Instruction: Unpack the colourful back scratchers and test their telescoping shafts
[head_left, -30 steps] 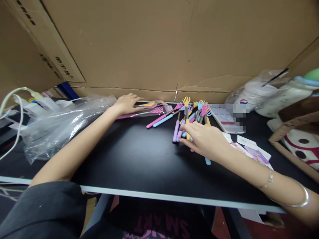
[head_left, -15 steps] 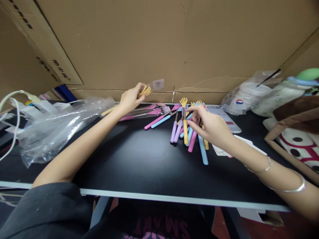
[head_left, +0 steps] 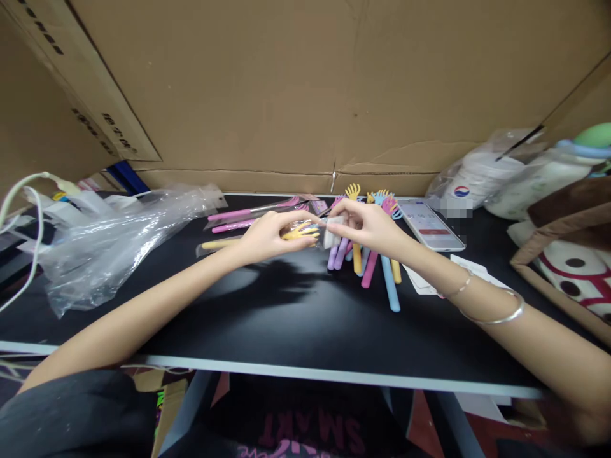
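Yellow back scratcher [head_left: 300, 233], shaft hidden behind the gripping left hand [head_left: 264, 234]; right hand [head_left: 366, 224] pinches its clear sleeve's white end [head_left: 333, 233]; Pepsi-logo cup [head_left: 483, 179], partly blurred, two o'clock!

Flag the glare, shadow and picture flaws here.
Head view: soft glare pools on the black tabletop, shadow falls below the left hand, highlights streak the clear plastic bag, and blocky pixels blot a patch by the white cup.

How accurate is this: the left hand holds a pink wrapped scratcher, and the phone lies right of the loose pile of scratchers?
One error: the head view shows that the wrapped scratcher in the left hand is yellow, not pink. The phone does lie right of the loose pile.
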{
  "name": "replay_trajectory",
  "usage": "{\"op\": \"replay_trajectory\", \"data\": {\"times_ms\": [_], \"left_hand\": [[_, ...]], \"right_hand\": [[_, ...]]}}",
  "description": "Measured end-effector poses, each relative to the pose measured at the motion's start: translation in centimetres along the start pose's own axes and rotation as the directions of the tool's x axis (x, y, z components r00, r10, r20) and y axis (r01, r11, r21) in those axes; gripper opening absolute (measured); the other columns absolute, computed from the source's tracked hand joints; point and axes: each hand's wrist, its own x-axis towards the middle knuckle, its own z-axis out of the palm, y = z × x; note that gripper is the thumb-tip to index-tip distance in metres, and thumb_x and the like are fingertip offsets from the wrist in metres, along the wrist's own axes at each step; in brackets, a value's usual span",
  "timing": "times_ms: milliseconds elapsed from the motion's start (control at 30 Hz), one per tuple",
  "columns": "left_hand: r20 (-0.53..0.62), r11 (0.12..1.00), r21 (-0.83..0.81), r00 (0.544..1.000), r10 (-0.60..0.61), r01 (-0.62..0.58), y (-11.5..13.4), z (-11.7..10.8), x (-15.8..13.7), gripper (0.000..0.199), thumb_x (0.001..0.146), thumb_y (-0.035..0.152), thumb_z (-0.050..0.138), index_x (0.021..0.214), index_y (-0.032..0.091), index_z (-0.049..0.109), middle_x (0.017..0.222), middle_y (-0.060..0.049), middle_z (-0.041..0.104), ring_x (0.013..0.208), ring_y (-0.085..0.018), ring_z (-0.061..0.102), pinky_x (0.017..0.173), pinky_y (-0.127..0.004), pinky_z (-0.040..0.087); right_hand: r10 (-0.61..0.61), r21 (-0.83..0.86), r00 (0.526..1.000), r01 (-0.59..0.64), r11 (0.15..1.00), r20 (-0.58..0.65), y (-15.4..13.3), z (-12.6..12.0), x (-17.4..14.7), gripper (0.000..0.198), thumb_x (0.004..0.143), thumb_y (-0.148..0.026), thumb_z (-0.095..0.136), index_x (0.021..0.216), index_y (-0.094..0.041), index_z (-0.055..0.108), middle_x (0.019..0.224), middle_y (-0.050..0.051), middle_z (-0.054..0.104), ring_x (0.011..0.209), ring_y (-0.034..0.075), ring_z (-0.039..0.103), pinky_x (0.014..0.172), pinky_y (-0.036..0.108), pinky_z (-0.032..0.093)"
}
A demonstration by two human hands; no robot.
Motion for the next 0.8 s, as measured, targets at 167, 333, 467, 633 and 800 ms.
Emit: {"op": "replay_trajectory", "data": {"times_ms": [167,333,467,633,800], "left_hand": [[0.011,0.995,-0.103,1.000,0.006,-0.005,-0.8,-0.1,-0.2,0.042,0.083,0.047,0.055,0.111,0.017,0.064,0.079,0.000,0.062,0.057,-0.010,0.045,0.054,-0.020,0.031],[0.035,0.994,-0.113,0.999,0.009,-0.005,-0.8,-0.1,-0.8,0.040,0.083,0.044,0.056,0.114,0.019,0.062,0.079,0.001,0.062,0.056,-0.009,0.044,0.052,-0.019,0.030],[0.039,0.994,-0.103,0.999,0.028,-0.024,-0.4,0.0,-1.0,0.039,0.084,0.041,0.056,0.114,0.018,0.064,0.074,0.002,0.061,0.053,-0.008,0.040,0.050,-0.019,0.028],[0.033,0.995,-0.083,0.998,0.054,-0.051,-0.2,-0.1,-1.1,0.039,0.082,0.040,0.057,0.113,0.017,0.065,0.081,0.000,0.066,0.058,-0.009,0.048,0.055,-0.019,0.033],[0.041,0.993,-0.097,0.996,0.076,-0.071,-0.2,-0.2,-1.2,0.040,0.081,0.041,0.058,0.112,0.017,0.065,0.081,-0.001,0.066,0.062,-0.011,0.051,0.056,-0.019,0.036]], "right_hand": [[-0.062,0.098,0.997,0.057,0.994,0.051,1.0,-0.1,-0.4,0.017,0.084,-0.030,0.051,0.096,-0.018,0.057,0.067,-0.002,0.059,0.058,0.012,0.053,0.056,0.025,0.036],[-0.072,0.247,0.996,0.084,0.965,-0.057,1.3,0.3,-0.7,0.015,0.080,-0.022,0.054,0.092,-0.022,0.044,0.073,-0.004,0.057,0.057,0.010,0.054,0.054,0.023,0.040],[-0.054,0.136,0.994,0.066,0.988,-0.096,1.4,0.5,-0.7,0.010,0.081,-0.018,0.049,0.091,-0.019,0.054,0.075,-0.001,0.060,0.062,0.011,0.057,0.058,0.024,0.042],[-0.047,0.342,0.991,0.001,0.940,0.126,1.4,0.6,-0.6,0.024,0.085,-0.027,0.052,0.107,-0.017,0.058,0.078,0.001,0.059,0.068,0.013,0.060,0.064,0.027,0.049],[-0.021,0.567,0.950,-0.169,0.806,0.312,0.8,0.7,-0.8,0.026,0.086,-0.039,0.057,0.101,-0.018,0.053,0.080,0.001,0.062,0.066,0.013,0.063,0.065,0.030,0.053]]}}
